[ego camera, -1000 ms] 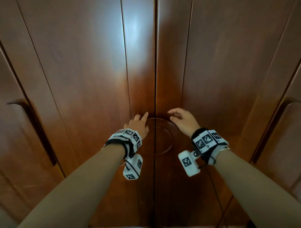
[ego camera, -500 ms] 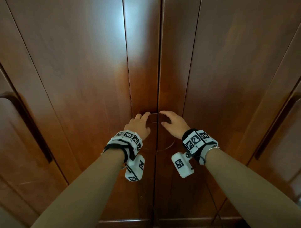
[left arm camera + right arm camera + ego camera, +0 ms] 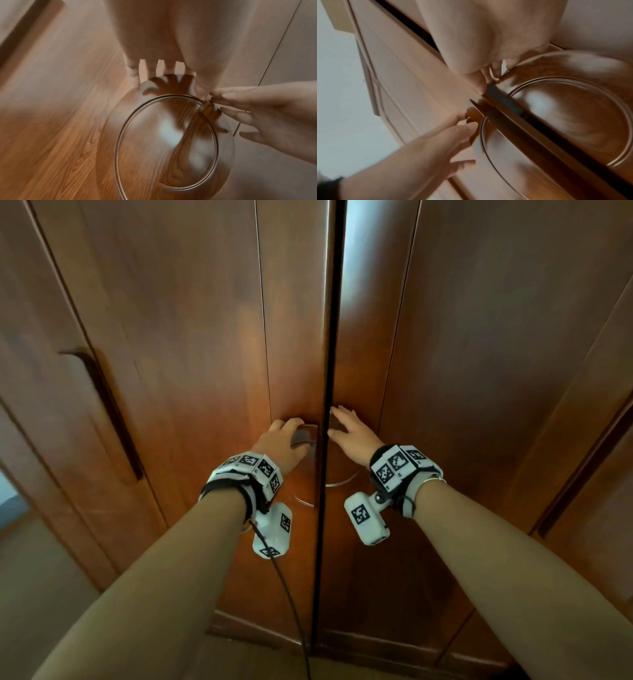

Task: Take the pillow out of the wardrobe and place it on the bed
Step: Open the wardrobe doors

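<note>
**Both hands at the wardrobe's round pull**

From the head camera we see the wardrobe [image 3: 191, 344], glossy reddish-brown wood with tall grooved panels. Its two centre doors stand slightly apart, a thin dark gap [image 3: 329, 337] running between them from top to bottom. A round recessed pull [image 3: 337, 474] ringed in metal is split by that gap. Our left hand [image 3: 284, 446] hooks its curled fingers into the pull's upper rim on the left door. Our right hand [image 3: 352, 436] lies on the right door with fingers straight, tips at the door's inner edge. The pillow is not visible; the gap shows only darkness.

From the left wrist we look past the left hand [image 3: 163, 47], whose fingertips [image 3: 150, 69] dip behind the top lip of the pull [image 3: 168, 142]; the right hand [image 3: 267, 113] comes in from the side with fingers extended and spread.

From the right wrist, blurred, the right hand [image 3: 488, 40] has fingertips [image 3: 481, 85] reaching into the dark gap [image 3: 505, 100]; whether they curl round the door edge we cannot tell. The left hand [image 3: 436, 148] presses at the pull's rim [image 3: 471, 115].
</note>
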The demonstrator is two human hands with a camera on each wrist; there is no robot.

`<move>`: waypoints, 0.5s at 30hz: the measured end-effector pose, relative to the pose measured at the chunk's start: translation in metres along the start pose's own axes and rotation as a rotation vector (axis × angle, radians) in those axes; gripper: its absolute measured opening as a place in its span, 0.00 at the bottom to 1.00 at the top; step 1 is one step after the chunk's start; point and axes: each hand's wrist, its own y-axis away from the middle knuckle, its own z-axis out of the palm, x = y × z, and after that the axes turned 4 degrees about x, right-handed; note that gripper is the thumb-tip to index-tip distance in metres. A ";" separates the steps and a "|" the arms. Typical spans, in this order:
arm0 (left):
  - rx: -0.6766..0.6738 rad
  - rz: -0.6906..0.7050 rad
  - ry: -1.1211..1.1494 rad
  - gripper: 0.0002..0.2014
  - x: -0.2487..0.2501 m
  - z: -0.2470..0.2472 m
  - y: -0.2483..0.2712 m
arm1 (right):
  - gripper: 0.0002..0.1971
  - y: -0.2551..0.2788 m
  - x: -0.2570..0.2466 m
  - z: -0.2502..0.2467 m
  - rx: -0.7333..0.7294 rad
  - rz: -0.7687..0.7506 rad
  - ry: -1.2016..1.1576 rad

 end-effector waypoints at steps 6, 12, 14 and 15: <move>0.096 -0.118 0.058 0.26 0.002 -0.024 0.073 | 0.28 0.042 -0.039 -0.001 -0.096 -0.119 -0.353; 0.251 -0.235 0.057 0.25 -0.010 -0.053 0.157 | 0.30 0.102 -0.082 0.022 -0.269 -0.279 -0.493; 0.276 -0.284 0.027 0.27 -0.022 -0.066 0.182 | 0.31 0.116 -0.094 0.039 -0.335 -0.317 -0.493; 0.286 -0.315 0.025 0.28 -0.029 -0.073 0.193 | 0.31 0.122 -0.101 0.049 -0.374 -0.341 -0.485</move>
